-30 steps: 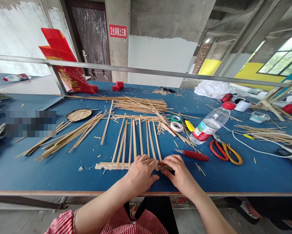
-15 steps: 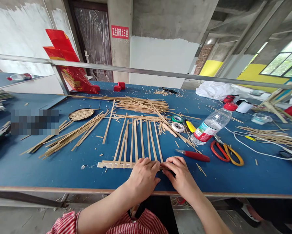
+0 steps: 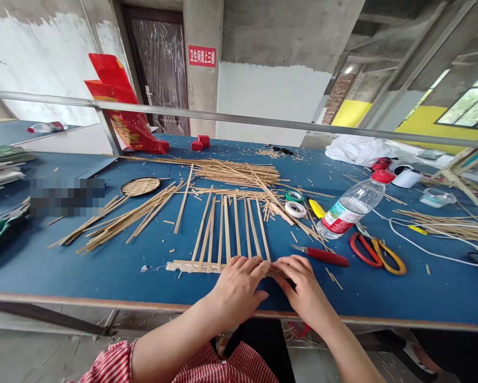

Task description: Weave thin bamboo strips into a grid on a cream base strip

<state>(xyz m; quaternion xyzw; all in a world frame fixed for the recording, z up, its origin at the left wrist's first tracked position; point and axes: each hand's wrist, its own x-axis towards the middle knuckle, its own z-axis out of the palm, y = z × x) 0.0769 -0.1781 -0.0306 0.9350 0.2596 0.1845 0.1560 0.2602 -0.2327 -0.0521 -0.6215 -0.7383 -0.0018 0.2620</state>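
Several flat bamboo strips lie side by side on the blue table, their near ends crossing a horizontal bamboo strip. My left hand rests palm down on the near ends of the rightmost strips, fingers pressing them. My right hand sits beside it, its fingertips pinching the right end of the crosswise strip. The fingertips of both hands nearly meet there. What lies under the hands is hidden.
A red-handled knife, red and orange scissors, a plastic water bottle and tape rolls lie to the right. Loose bamboo strips and a small woven round piece lie to the left. A metal rail crosses above the table.
The view has shifted a little to the left, so everything sits further right in the picture. Both hands stay pressed on the same strip ends, fingers shifting slightly.
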